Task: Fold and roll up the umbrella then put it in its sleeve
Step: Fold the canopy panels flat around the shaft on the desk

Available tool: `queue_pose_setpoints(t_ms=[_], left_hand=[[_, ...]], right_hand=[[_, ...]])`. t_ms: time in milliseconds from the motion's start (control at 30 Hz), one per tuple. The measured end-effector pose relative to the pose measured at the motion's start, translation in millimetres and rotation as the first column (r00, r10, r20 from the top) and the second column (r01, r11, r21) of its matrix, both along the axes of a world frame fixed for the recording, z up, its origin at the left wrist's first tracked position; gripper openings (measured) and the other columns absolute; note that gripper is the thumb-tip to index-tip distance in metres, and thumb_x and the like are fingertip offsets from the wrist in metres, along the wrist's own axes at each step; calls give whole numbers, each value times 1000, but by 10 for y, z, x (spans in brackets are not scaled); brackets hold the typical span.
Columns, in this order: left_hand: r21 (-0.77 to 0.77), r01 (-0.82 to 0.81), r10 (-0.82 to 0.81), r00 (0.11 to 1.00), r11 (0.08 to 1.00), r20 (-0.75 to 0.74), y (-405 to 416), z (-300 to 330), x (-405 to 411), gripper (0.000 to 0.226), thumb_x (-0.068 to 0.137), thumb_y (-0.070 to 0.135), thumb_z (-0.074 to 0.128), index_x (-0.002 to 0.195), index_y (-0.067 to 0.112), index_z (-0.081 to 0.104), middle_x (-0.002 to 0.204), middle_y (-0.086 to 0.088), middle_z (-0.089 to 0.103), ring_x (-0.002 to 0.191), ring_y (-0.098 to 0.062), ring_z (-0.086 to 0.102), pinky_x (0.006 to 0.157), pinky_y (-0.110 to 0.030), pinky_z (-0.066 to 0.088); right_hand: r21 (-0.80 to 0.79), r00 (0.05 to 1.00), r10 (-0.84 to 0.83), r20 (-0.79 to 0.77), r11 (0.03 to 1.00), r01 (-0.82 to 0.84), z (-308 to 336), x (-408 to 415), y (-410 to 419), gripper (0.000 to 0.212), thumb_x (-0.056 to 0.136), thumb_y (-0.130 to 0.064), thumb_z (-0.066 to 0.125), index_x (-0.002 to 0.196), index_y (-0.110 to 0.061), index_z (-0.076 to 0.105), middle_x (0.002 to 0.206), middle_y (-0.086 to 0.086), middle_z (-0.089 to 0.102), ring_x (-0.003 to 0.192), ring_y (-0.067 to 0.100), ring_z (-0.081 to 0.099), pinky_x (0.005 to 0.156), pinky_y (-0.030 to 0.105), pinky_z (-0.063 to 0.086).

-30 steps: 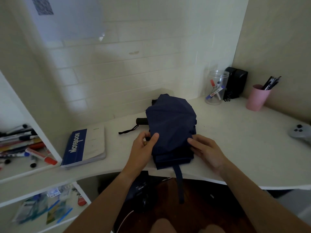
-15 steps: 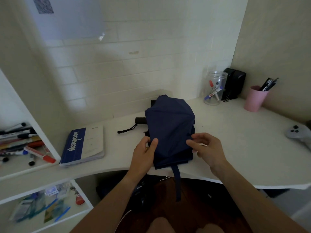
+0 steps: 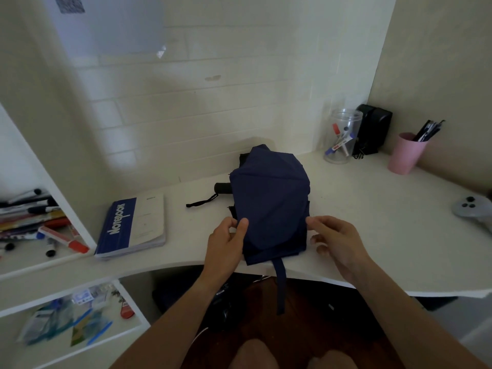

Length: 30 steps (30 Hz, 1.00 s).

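A dark blue collapsed umbrella [image 3: 270,198] lies loosely folded on the white desk [image 3: 372,222], its canopy bunched into flat panels. Its black handle [image 3: 223,188] with a wrist loop [image 3: 202,201] points left. The closing strap [image 3: 280,283] hangs over the desk's front edge. My left hand [image 3: 226,246] pinches the canopy's left edge between thumb and fingers. My right hand [image 3: 336,242] touches the canopy's right edge with thumb and forefinger; its other fingers are curled. No sleeve is visible.
A blue-and-white notebook [image 3: 133,226] lies left of the umbrella. At the back right stand a clear jar of markers [image 3: 342,137], a black speaker [image 3: 374,129] and a pink pen cup [image 3: 406,153]. A grey controller [image 3: 472,209] sits far right. Shelves with markers [image 3: 34,219] are at left.
My right hand has lifted off the canopy's lower right part and moved slightly out to its right edge. My left hand keeps its pinch on the left edge.
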<state>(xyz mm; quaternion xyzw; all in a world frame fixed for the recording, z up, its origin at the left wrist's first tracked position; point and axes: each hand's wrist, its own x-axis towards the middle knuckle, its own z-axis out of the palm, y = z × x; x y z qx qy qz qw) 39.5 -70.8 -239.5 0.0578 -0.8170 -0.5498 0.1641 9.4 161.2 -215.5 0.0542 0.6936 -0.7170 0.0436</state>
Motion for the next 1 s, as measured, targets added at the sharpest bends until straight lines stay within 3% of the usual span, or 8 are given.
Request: queue_pose_setpoints(t_ms=[233,333,433,633,733,833,900,1000], left_hand=[[37,-4,4,1000,999,16,6,-23,7,34,104,38,52,88,9,58,65,3,57,48,3,49,49,-11,37],[7,-33,33,999,999,8,11,-16,37,28,101,38,58,85,14,61,70,3,69,59,2,63,52,-11,44],[-182,-125,127,992,975,-3,23,-36,83,27,95,44,65,81,21,64,72,7,72,67,-5,68,63,-22,54],[-510,-167,199,980,844,9,-33,-140,167,26,88,50,68,68,35,59,57,20,55,58,7,51,83,-33,46],[-538,-154,186,982,829,5,-42,-149,182,27,88,50,68,67,36,59,58,19,54,60,3,49,81,-31,39],[-564,-149,183,983,812,3,-34,-131,164,28,87,52,68,66,36,57,59,19,55,62,2,49,79,-31,36],[-586,-144,180,984,797,3,-40,-142,148,29,86,53,68,66,37,56,58,19,54,62,2,49,82,-33,42],[-627,-129,164,987,768,-2,-64,-156,150,27,83,53,70,72,35,55,68,19,55,70,-4,55,79,-34,43]], right_hand=[[139,998,43,-41,990,-37,-16,12,-73,16,89,-18,75,91,-3,76,73,11,66,54,13,56,50,25,47],[168,994,108,0,980,-106,-53,63,3,23,94,-22,68,88,-1,74,67,15,59,54,18,50,46,22,42],[343,993,111,40,932,-117,-93,81,20,23,96,-26,65,85,-6,73,63,8,59,50,13,49,48,23,41],[695,990,139,25,709,-117,-114,58,-17,19,92,-33,68,84,-17,76,86,8,74,70,14,59,64,31,44],[783,955,88,-283,597,177,4,96,-113,13,91,-37,67,89,-24,67,91,-1,67,72,9,54,66,28,40],[719,722,308,-620,592,364,80,25,-309,18,99,-32,55,110,-23,66,111,-3,62,97,14,57,84,29,47],[865,692,542,-477,432,257,-19,-86,-386,40,102,-39,40,136,-25,57,142,2,55,130,23,49,108,38,42],[989,751,645,-141,133,72,-271,-185,-311,69,96,-61,7,159,-34,16,170,0,9,156,23,6,127,43,13]])
